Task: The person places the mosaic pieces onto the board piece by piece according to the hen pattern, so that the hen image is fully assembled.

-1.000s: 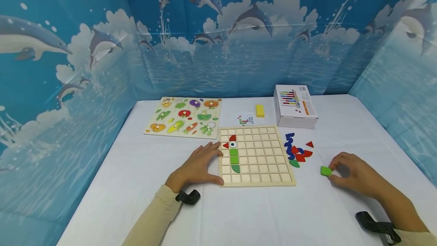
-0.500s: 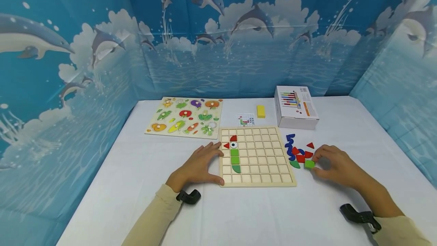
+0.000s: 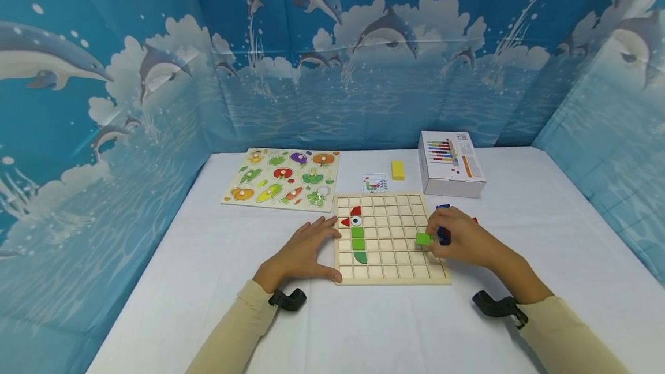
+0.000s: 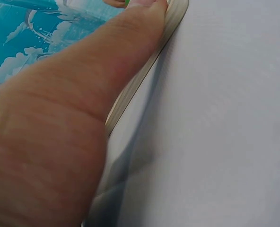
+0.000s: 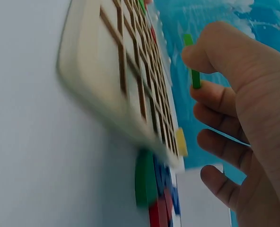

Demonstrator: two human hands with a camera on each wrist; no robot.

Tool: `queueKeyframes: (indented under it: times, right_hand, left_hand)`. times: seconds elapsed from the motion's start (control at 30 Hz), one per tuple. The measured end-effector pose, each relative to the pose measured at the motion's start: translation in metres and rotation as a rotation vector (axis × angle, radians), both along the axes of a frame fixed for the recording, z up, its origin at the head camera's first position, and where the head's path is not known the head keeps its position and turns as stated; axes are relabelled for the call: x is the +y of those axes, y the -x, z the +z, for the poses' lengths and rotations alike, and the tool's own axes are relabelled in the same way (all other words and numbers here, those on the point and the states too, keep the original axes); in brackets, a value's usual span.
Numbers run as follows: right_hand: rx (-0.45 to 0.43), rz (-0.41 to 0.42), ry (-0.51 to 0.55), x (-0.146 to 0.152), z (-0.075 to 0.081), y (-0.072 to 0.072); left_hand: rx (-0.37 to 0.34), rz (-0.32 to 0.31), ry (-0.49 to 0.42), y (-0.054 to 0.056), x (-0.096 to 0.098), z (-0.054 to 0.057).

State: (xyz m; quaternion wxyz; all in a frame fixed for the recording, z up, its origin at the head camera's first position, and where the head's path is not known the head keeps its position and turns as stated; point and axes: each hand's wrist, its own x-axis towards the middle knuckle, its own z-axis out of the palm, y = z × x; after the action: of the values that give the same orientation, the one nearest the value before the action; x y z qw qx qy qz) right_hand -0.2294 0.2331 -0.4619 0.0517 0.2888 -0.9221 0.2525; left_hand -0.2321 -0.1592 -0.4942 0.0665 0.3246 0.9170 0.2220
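My right hand (image 3: 462,238) pinches a green square tile (image 3: 423,239) between thumb and fingers, over the right side of the wooden grid board (image 3: 389,281). In the right wrist view the tile (image 5: 195,78) is seen edge-on, raised above the board. At the board's left side rests my left hand (image 3: 301,253), fingers spread along the edge and thumb at the near corner. One column of the board bears a red quarter-round (image 3: 355,210), a round eye tile (image 3: 356,221), two green squares (image 3: 358,243) and a green quarter-round (image 3: 359,257). A red triangle (image 3: 345,221) sits beside the eye.
Loose blue, red and green pieces (image 5: 146,182) lie right of the board, mostly hidden by my right hand in the head view. Behind stand a vegetable puzzle (image 3: 280,180), a pattern card (image 3: 374,182), a yellow block (image 3: 397,170) and a white box (image 3: 452,163).
My right hand has carried the green square tile leftward, from the table at the right, past the loose pieces, to over the board. My left hand has stayed in place.
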Motion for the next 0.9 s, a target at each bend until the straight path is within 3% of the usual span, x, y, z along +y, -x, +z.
queueKeyframes:
  times: [0.23, 0.57, 0.9]
  right_hand:
    - [-0.047, 0.089, 0.014, -0.037, 0.000, 0.004]
    - [-0.072, 0.119, -0.030, -0.073, 0.002, 0.006]
    - [-0.152, 0.150, -0.078, -0.091, -0.009, 0.005]
  left_hand:
    - [0.000, -0.002, 0.003, 0.002, 0.001, -0.001]
    - [-0.007, 0.005, 0.007, 0.002, 0.000, -0.001]
    - [0.000, 0.000, -0.006, 0.002, -0.001, -0.001]
